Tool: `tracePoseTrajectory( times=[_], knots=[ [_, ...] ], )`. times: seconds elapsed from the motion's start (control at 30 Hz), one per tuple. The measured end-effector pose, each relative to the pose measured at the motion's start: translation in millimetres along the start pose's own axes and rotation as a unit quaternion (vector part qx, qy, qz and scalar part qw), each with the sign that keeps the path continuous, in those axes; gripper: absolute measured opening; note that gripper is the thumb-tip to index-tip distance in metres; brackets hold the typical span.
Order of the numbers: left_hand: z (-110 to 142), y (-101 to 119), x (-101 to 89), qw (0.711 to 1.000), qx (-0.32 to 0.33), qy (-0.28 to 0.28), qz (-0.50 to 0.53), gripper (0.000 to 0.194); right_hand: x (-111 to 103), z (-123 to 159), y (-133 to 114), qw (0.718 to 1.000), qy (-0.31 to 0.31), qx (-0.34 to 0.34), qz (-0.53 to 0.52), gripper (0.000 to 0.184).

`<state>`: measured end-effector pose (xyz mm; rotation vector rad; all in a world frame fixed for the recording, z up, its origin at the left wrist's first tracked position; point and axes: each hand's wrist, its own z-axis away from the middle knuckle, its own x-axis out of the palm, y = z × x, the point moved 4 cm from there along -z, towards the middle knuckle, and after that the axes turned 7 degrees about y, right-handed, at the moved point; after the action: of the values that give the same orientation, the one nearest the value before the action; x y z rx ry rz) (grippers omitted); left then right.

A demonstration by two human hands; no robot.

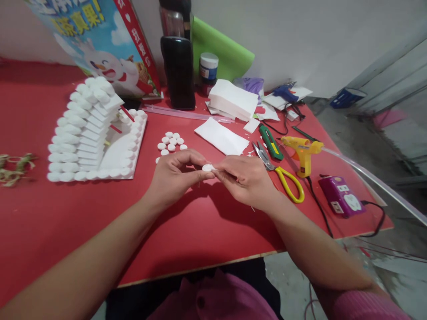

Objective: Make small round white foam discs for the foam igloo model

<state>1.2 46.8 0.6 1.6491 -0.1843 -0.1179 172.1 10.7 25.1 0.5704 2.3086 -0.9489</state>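
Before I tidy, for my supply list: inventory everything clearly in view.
Table: 1, red, across view
Model: 1, white, left
Loose discs: about ten, white, centre
Held disc: 1, white, centre
Paper: several pieces, white, back
Scissors: 1, yellow-handled, right
Knife: 1, green, beside scissors
Glue gun: 1, yellow, right
Rod: 1, clear, at glue gun
Box: 1, purple, right
Cartoon board: 1, multicoloured, back left
Container: 1, black, back
Jar: 1, white-lidded, back
Sheet: 1, green, back
Strips: some, pink, behind discs
Strands: some, tan, left
Tool: 1, blue, back right
Tub: 1, blue, floor
Sleeve: 1, pink, lower right
Left hand: 1, centre, pinching disc
Right hand: 1, centre, at disc
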Motion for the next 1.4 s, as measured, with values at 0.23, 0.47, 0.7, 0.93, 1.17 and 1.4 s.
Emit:
tracePoseTrajectory(
  times=[0.23,0.47,0.7,0.93,1.17,1.4],
  knots=[
    [-3,-3,-1.8,0.999,0.03,-0.001,0.01,0.019,-1,-3,5,0.977,-0.011,0.18,-0.118,0.029],
    [-7,10,-8.3,0.988,0.145,-0.005,-0.056,0.007,18,4,29,0.69,-0.098,0.512,-0.502,0.054],
    [-8,8,-8.6,0.985,0.156,-0.007,-0.068,0.009,17,4,25,0.662,-0.117,0.485,-0.559,0.033],
    [-7,8,-6.5,0.985,0.156,-0.023,-0.07,0.011,11,2,25,0.727,-0.066,0.455,-0.51,0.033],
    [-5,10,-7.6,0.979,0.182,-0.014,-0.091,0.008,8,2,25,0.727,-0.083,0.448,-0.514,0.031],
    [-5,12,-7.7,0.98,0.179,-0.009,-0.091,0.008,7,3,24,0.713,-0.114,0.449,-0.526,0.026]
  ],
)
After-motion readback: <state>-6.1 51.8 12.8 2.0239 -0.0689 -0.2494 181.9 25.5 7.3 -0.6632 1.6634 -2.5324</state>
